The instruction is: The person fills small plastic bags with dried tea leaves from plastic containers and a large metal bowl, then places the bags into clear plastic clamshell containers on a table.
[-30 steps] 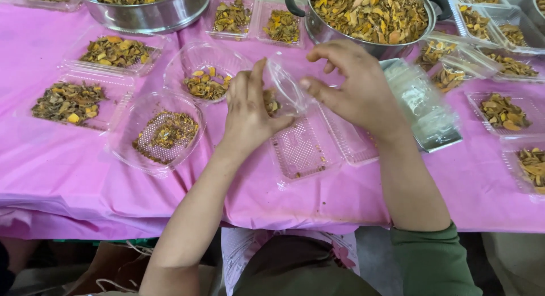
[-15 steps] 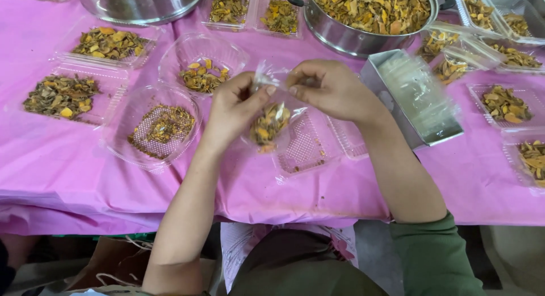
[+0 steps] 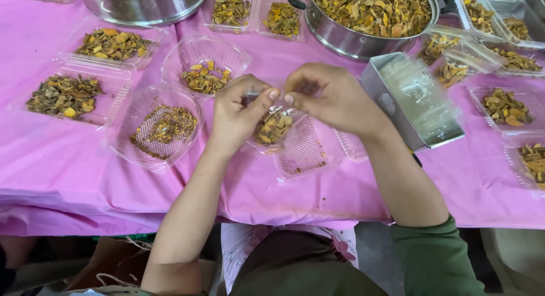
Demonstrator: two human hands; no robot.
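Clear plastic bag [image 3: 273, 127] of yellow-brown dried pieces hangs between both hands, above the near part of the table. Left hand [image 3: 237, 114] is closed, thumb and forefinger pinching the bag's top edge; right hand [image 3: 329, 97] is closed likewise, its fingertips meeting the left's at the bag mouth. How the bag mouth itself lies cannot be made out behind the fingers.

Beneath the bag lies an empty ribbed clear tray [image 3: 309, 151], partly covered by bag and right wrist. Pink tablecloth [image 3: 85, 182] runs bare along the near edge, giving open room in front of both forearms; the cloth folds over the table edge below.

To the left, a round clear container [image 3: 156, 128] holds dark crumbs, with a second round container [image 3: 204, 60] of yellow pieces just behind it. Two rectangular filled trays [image 3: 68, 97] sit further left, near the cloth's left margin. To the right, a metal box [image 3: 414, 100] of stacked clear bags stands just beside the right forearm, leaving little clearance there. Filled trays [image 3: 505, 106] crowd the right edge and are cut off by the frame.

At the far side, a large steel pot [image 3: 369, 18] of dried pieces and a steel basin [image 3: 142, 3] are both cut off at the top.
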